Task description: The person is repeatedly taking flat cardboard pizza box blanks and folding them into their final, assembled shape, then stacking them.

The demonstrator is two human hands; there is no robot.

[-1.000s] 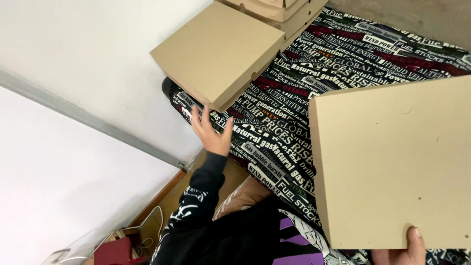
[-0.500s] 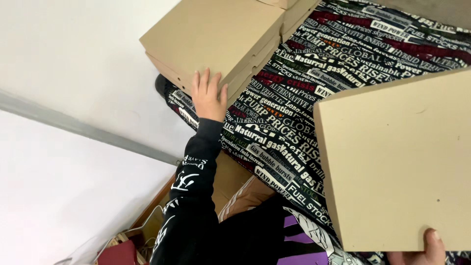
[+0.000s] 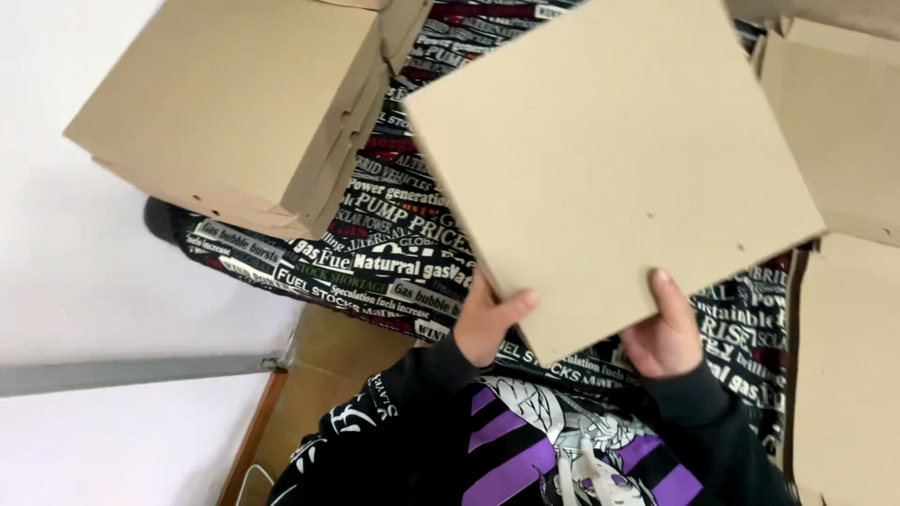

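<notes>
**Flat cardboard box held at its near edge by both hands**

The flat cardboard box [image 3: 609, 169] is gripped at its near edge by the left hand [image 3: 487, 323] and right hand [image 3: 667, 333], thumbs on top. It is tilted, corners pointing away. A stack of boxes [image 3: 234, 103] lies left, more cardboard [image 3: 834, 131] close right, over a printed cloth [image 3: 394, 253].

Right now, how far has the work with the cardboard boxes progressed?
Done, it seems: a stack of closed flat boxes lies at the upper left on the printed cloth. In hand: the left hand and the right hand both grip the near edge of one flat box. Left: flat cardboard pieces wait at the right edge.
</notes>
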